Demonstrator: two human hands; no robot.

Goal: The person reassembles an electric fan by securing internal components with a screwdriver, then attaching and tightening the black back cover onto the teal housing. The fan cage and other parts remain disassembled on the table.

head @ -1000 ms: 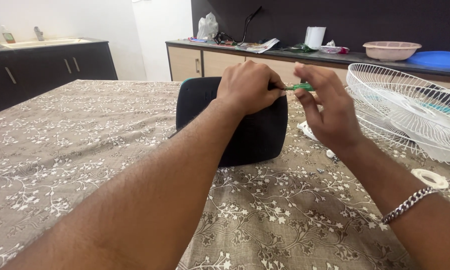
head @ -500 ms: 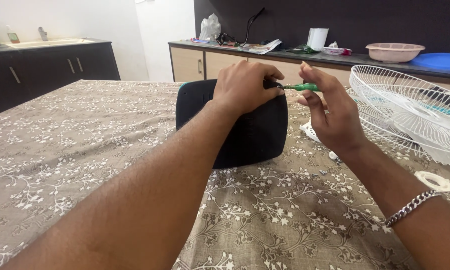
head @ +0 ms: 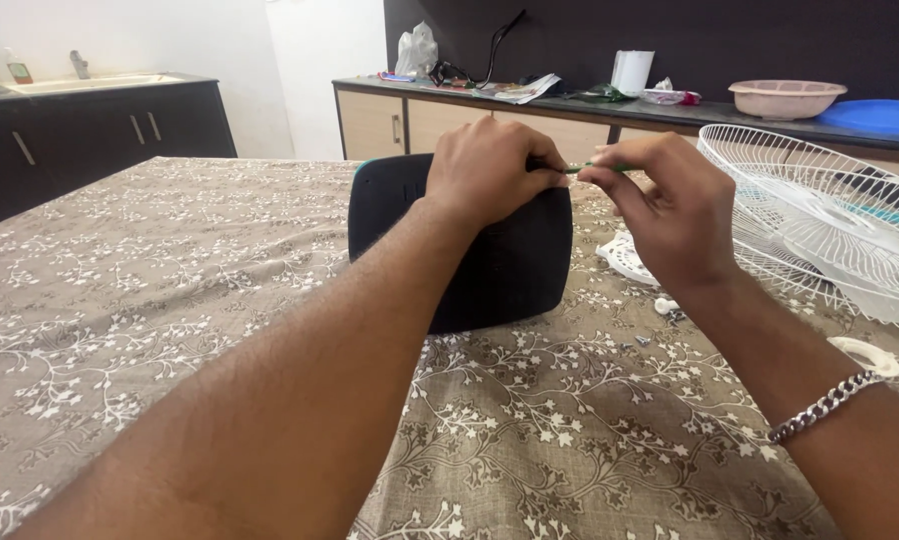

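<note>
A head-worn camera looks down at two bare hands over a tabletop [head: 120,300] covered with a brown floral cloth. The left hand [head: 490,170] is curled over the top right corner of a black rounded plastic housing [head: 500,265], which stands upright on its edge near the middle of the tabletop. Its fingers are pressed together, steadying that corner.

The right hand [head: 670,205] has closed up: half a second ago its fingers were loosely spread around a small green-handled screwdriver [head: 595,167], and now thumb and fingertips pinch the handle, which is mostly hidden. The tool lies level, its tip meeting the housing's corner just under the left hand's fingers. The regrip reads as one stage in turning the driver with the fingers at that corner.

A silver chain bracelet [head: 820,408] sits on the right wrist. To the right lies a white wire fan guard [head: 820,200], with a white plastic ring [head: 865,355] nearer. Small screws [head: 638,342] lie on the cloth beside the housing. On the far counter [head: 670,112] stands a pink bowl [head: 785,98].
</note>
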